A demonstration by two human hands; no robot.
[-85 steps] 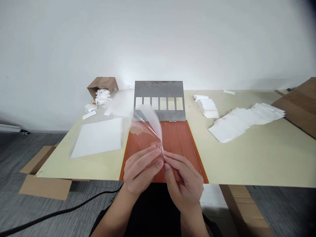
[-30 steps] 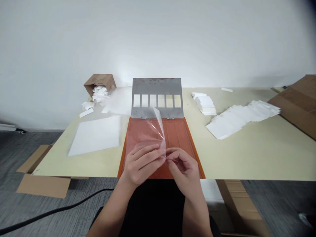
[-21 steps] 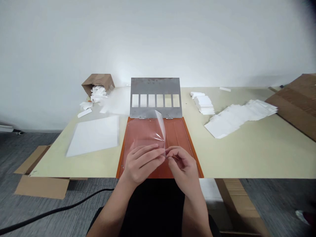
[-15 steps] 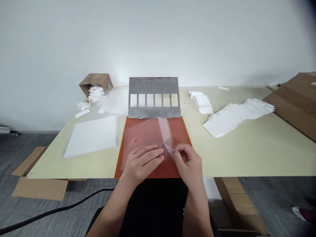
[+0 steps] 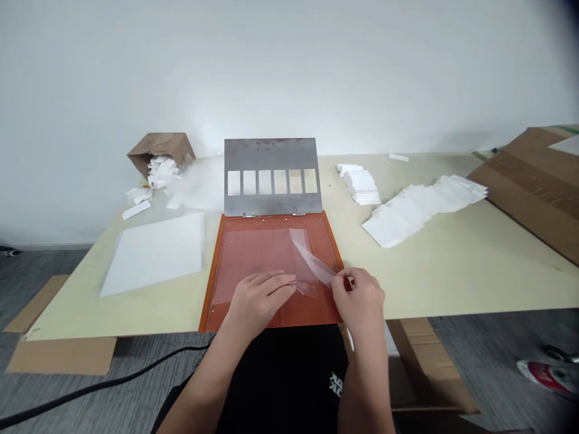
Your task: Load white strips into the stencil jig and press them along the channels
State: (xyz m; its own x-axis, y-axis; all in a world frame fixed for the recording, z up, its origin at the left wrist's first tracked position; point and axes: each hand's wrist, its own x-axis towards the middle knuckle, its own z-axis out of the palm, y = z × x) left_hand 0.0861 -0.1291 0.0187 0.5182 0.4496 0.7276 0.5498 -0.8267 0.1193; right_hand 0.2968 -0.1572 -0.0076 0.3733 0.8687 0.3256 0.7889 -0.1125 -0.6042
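On an orange board with a hinged grey metal plate raised at its back lies a clear plastic film. A whitish translucent backing strip lifts from the film's right side. Thumb and fingertips of my right hand pinch the strip's near end beside the board's right edge. My left hand is closed on the clear film near its front right, where the film creases at the fingertips. The plate has a row of several rectangular cutouts.
A white sheet stack lies left of the board. Behind it, a small open carton spills white scraps. To the right are a stack of white cards, fanned white pieces and a large cardboard box.
My right hand has drawn the strip's near end rightward, and more of it stands away from the film. My left hand stays on the film. The view has shifted slightly.
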